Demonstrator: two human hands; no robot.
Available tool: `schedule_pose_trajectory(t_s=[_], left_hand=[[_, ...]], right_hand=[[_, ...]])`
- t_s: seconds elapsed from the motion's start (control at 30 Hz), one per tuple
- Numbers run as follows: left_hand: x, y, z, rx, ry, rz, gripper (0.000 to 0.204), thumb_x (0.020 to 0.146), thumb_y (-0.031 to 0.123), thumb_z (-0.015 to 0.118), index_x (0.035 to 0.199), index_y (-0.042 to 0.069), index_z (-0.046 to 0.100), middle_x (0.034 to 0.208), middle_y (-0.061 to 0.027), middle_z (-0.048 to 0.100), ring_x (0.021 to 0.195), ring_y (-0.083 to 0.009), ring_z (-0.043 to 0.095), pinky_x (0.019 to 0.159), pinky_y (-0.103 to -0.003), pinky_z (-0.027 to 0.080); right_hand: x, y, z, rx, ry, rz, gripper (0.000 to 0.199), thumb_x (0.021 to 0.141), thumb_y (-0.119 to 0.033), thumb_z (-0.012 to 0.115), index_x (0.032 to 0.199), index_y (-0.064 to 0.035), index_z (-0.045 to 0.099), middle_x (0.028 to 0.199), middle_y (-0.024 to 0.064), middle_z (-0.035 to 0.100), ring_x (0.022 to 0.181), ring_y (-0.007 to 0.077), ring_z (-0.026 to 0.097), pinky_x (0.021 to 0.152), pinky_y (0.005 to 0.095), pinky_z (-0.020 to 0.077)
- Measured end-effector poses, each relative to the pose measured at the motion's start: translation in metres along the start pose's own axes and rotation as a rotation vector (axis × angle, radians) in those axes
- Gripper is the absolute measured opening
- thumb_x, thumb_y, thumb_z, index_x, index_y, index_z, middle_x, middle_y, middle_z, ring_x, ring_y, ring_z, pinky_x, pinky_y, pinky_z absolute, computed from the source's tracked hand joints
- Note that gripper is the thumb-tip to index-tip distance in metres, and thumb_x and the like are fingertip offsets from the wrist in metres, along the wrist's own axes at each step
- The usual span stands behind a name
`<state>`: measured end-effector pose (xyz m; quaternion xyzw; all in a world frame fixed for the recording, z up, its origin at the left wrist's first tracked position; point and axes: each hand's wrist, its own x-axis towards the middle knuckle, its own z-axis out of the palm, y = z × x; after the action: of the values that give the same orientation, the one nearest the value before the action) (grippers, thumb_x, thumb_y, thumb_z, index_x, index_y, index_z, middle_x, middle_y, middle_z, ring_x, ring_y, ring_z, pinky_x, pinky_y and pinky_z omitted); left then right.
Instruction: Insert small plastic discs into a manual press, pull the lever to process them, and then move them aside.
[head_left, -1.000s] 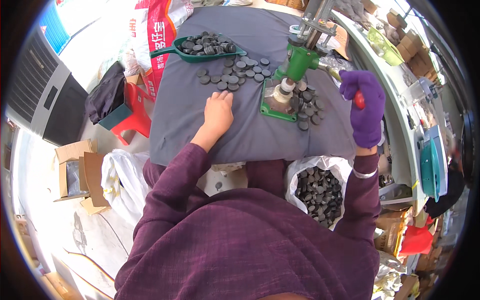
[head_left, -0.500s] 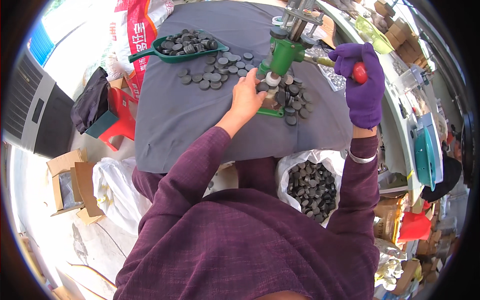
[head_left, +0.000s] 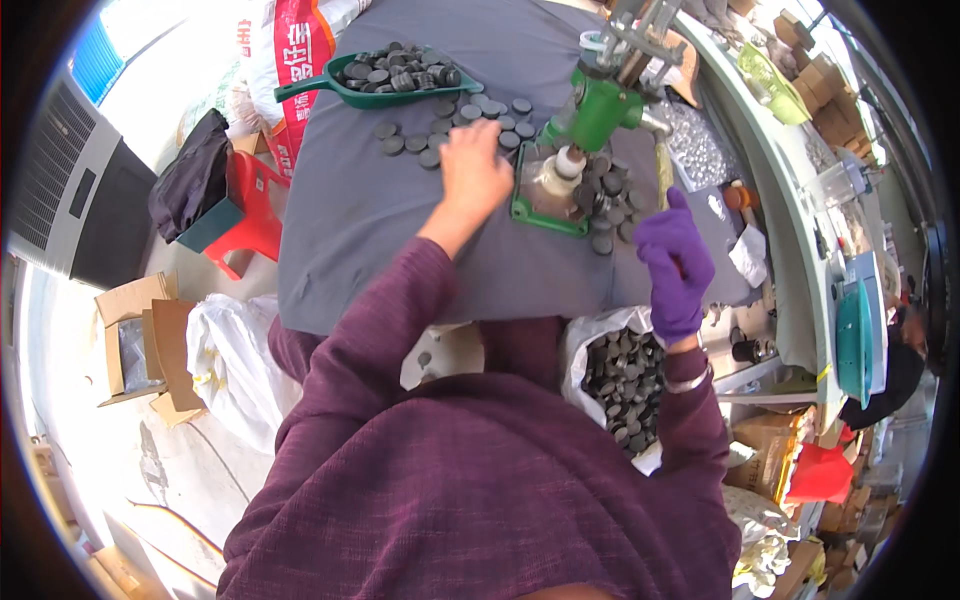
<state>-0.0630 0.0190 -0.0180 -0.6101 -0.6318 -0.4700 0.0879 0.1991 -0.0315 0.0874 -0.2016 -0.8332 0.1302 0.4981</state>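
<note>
A green hand press point(head_left: 600, 105) stands on a green base plate point(head_left: 545, 205) on the grey table point(head_left: 350, 230). My right hand point(head_left: 675, 255), in a purple glove, is closed around the end of the press lever point(head_left: 660, 165), which slopes down toward me. My bare left hand point(head_left: 475, 170) rests on the table just left of the base plate, knuckles up, fingers pointing at loose dark round discs point(head_left: 440, 125). Its fingertips are hidden, so I cannot tell whether it holds a disc. More discs point(head_left: 610, 195) lie piled around the press foot.
A green scoop point(head_left: 390, 80) full of discs lies at the table's far left. A white bag of discs point(head_left: 625, 375) sits by my right knee. A red stool point(head_left: 250, 215), cardboard boxes point(head_left: 140, 330) and a white sack point(head_left: 235, 360) stand on the floor at left. A cluttered shelf point(head_left: 790, 200) runs along the right.
My left hand reached from the table to the press die, then drew back a little to its left. My right hand pulled the lever down toward me.
</note>
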Motion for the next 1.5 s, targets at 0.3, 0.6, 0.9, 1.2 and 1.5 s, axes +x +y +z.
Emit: schedule_pose_trajectory(t_s=[0.3, 0.6, 0.9, 1.2, 1.5], left_hand=[[-0.051, -0.024, -0.040, 0.324, -0.280, 0.032, 0.046, 0.081, 0.010, 0.060, 0.124, -0.003, 0.053, 0.122, -0.0167, 0.060, 0.110, -0.0326, 0.054, 0.091, -0.046, 0.042], [-0.043, -0.009, -0.043, -0.163, -0.187, -0.138, 0.042, 0.069, 0.005, 0.074, 0.109, 0.003, 0.063, 0.099, -0.0137, 0.067, 0.091, -0.0297, 0.063, 0.082, -0.039, 0.051], [-0.006, 0.057, 0.012, -0.293, -0.240, -0.140, 0.066, 0.069, 0.009, 0.077, 0.128, 0.003, 0.047, 0.102, -0.0118, 0.066, 0.102, -0.0306, 0.058, 0.087, -0.042, 0.047], [-0.003, 0.060, 0.033, -0.389, -0.170, -0.209, 0.073, 0.069, 0.008, 0.076, 0.134, 0.004, 0.042, 0.110, -0.0134, 0.066, 0.105, -0.0335, 0.057, 0.090, -0.044, 0.045], [-0.025, -0.018, -0.011, 0.328, -0.179, 0.080, 0.039, 0.079, 0.013, 0.059, 0.118, 0.004, 0.059, 0.122, -0.0118, 0.060, 0.113, -0.0312, 0.053, 0.090, -0.049, 0.040]], right_hand=[[0.019, -0.021, -0.012, 0.144, 0.019, 0.183, 0.012, 0.085, -0.004, 0.055, 0.081, -0.0011, 0.066, 0.071, 0.0026, 0.061, 0.068, 0.0120, 0.056, 0.109, 0.0420, 0.0346], [0.095, -0.018, -0.037, 0.414, 0.139, 0.253, 0.037, 0.098, -0.024, 0.046, 0.087, 0.0054, 0.065, 0.078, 0.0098, 0.065, 0.063, 0.0146, 0.056, 0.065, 0.0296, 0.0478], [0.095, -0.010, -0.040, 0.441, 0.151, 0.284, 0.041, 0.100, -0.026, 0.043, 0.087, 0.0054, 0.065, 0.081, 0.0123, 0.067, 0.063, 0.0146, 0.057, 0.063, 0.0292, 0.0480], [0.053, -0.017, -0.024, 0.268, 0.132, 0.207, 0.038, 0.099, -0.024, 0.042, 0.082, 0.0031, 0.063, 0.074, 0.0091, 0.063, 0.073, 0.0151, 0.059, 0.075, 0.0322, 0.0485], [0.004, -0.005, -0.003, 0.018, -0.036, 0.035, 0.005, 0.078, -0.002, 0.061, 0.079, -0.0047, 0.065, 0.075, 0.0036, 0.064, 0.076, 0.0181, 0.061, 0.107, 0.0467, 0.0367]])
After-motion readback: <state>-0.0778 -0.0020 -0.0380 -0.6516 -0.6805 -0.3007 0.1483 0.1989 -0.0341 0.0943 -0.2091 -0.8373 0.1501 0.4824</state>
